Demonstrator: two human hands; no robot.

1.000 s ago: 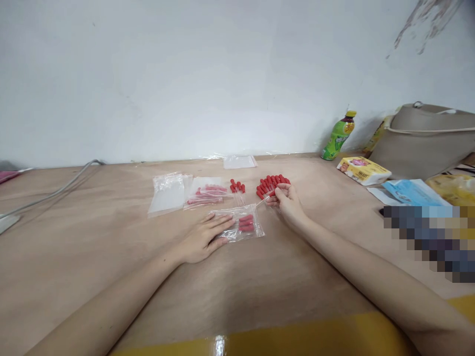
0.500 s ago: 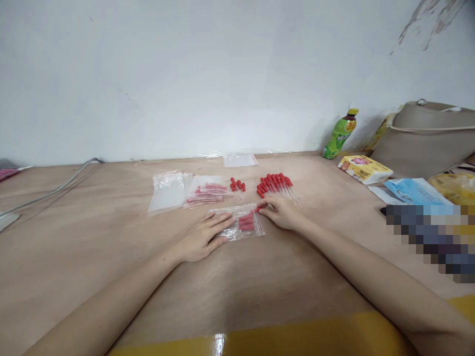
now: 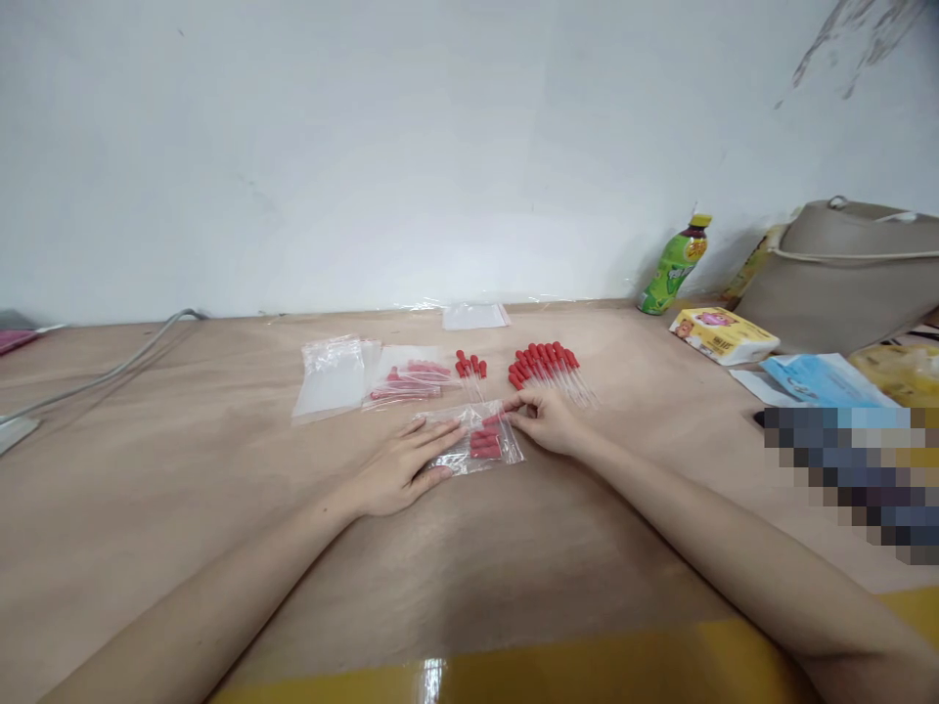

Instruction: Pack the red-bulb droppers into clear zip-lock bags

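A clear zip bag (image 3: 461, 462) lies flat on the table with several red-bulbed droppers (image 3: 485, 446) inside. My left hand (image 3: 403, 464) rests open across the bag's left part, fingers spread, covering some of it. At the mouth on the right, my right hand (image 3: 547, 418) is closed in a pinch on the bulb end of another dropper (image 3: 494, 419), which lies mostly in the bag. Behind the bag is a small group of loose droppers (image 3: 470, 370). A larger fanned pile of droppers (image 3: 549, 364) sits beyond my right hand.
Filled bags of droppers (image 3: 411, 376) lie at the left beside a stack of flat zip bags (image 3: 330, 379). One more bag (image 3: 475, 317) is near the wall. On the right are a green bottle (image 3: 673, 266), a yellow tissue pack (image 3: 723, 335) and a grey handbag (image 3: 858, 279). A cable (image 3: 139, 354) runs left.
The pinched dropper has slid left, farther into the bag, and my right fingers have followed slightly to the bag's mouth. My left hand stays in place.
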